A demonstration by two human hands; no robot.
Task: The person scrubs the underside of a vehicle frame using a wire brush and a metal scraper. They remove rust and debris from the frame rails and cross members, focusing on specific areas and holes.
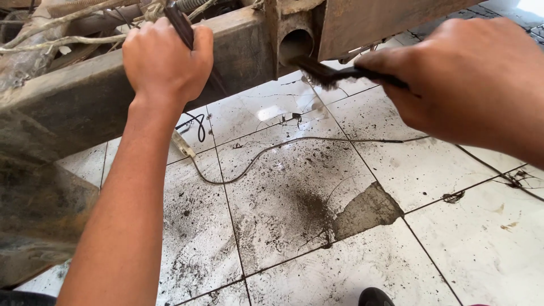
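The person works under a rusty metal frame (79,96) that crosses the upper part of the view. The left hand (164,59) is closed in a fist around a dark tube or cable (180,25) that runs up beside the frame, and it seems to serve only as a support. The right hand (470,79) is closed on the handle of a dark brush (334,72), and the bristles touch the lower edge of a round opening (296,45) in the frame's bracket. On the white tiled floor (464,243) below there is much dark dust and rust, thickest just beside a broken tile patch (365,211), so it appears that a good amount of dirt is already brushed off. The frame is still brown and rough nearly everywhere, so much cleaning seems left. A thin grey cable (272,148) lies across the tiles.
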